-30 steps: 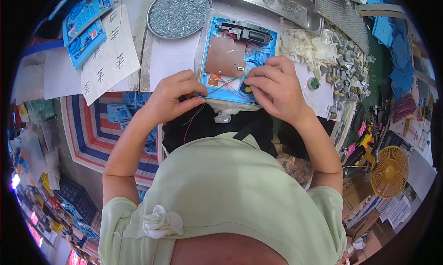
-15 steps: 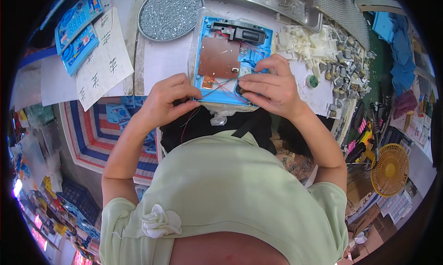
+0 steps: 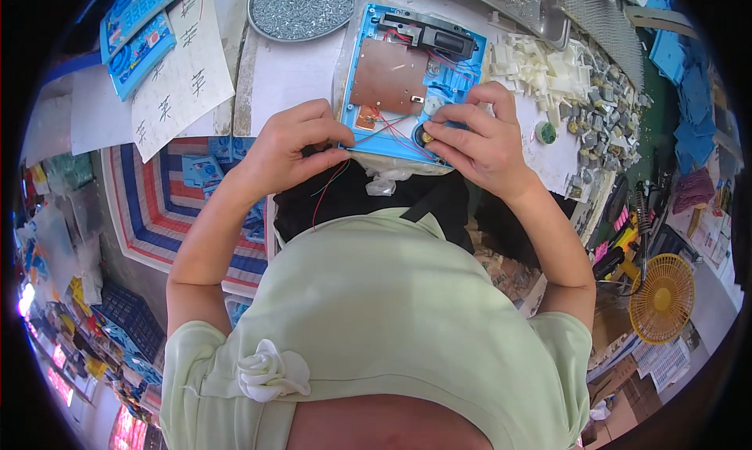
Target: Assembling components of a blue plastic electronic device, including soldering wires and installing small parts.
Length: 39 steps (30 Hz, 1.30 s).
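An opened blue plastic casing point(image 3: 379, 145) lies in front of me, its inside facing up. A brown circuit board point(image 3: 389, 78) covers much of it, with a black plastic module point(image 3: 432, 36) along the far side. My left hand point(image 3: 308, 147) is closed in a pinch at the near left corner, on thin red and dark wires point(image 3: 319, 201) that hang over the edge. With my right hand point(image 3: 484, 142) I grip a small round dark part with a brassy centre point(image 3: 424, 136) at the near right corner. Fingertips partly hide that part.
A round metal tray of screws point(image 3: 304, 10) stands at the far left. To the right lie white plastic pieces point(image 3: 540, 68), a pile of small grey parts point(image 3: 599, 121) and a green round spool-like item point(image 3: 546, 133). Below left is a striped bag point(image 3: 160, 215) holding blue casings.
The view has shifted, so the table appears higher and further right. My right fingers have changed position on the round part, and its brassy centre now shows. My left hand keeps its pinch.
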Available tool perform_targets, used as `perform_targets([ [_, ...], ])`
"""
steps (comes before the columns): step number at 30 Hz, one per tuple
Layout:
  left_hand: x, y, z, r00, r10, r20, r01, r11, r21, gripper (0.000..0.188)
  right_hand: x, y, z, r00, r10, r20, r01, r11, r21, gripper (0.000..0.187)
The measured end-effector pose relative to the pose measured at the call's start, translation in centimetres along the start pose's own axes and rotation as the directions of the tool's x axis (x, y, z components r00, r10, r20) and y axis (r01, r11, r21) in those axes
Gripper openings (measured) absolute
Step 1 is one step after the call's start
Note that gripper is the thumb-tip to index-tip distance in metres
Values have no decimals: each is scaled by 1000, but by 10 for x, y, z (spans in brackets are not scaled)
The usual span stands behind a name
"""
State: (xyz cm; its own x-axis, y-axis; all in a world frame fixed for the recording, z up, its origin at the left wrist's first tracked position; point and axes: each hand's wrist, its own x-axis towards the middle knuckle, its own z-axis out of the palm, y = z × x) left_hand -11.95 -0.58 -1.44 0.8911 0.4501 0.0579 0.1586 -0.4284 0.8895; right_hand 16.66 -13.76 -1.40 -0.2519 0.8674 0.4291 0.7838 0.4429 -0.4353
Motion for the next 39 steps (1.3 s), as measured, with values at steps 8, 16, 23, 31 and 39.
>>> perform_targets([
  [8, -5, 5, -1, 1000, -1, -2, 1, 998, 66, 22, 19, 42, -77, 955, 294, -45, -296, 922, -251, 26],
  [16, 77, 53, -64, 991, 39, 127, -57, 989, 137, 13, 20, 68, -52, 949, 308, 71, -252, 872, -419, 23],
  [23, 283, 15, 10, 943, 297, 147, -327, 754, 570, 17, 16, 42, -84, 916, 395, -65, -396, 869, -296, 21],
  [31, 328, 23, 43, 953, 150, 263, -287, 729, 622, 12, -19, 22, -95, 851, 478, -219, -493, 870, -17, 19],
  [39, 331, 16, 41, 877, 345, 333, -479, 584, 656, 14, -27, 14, -91, 839, 481, -254, -485, 873, 52, 19],
])
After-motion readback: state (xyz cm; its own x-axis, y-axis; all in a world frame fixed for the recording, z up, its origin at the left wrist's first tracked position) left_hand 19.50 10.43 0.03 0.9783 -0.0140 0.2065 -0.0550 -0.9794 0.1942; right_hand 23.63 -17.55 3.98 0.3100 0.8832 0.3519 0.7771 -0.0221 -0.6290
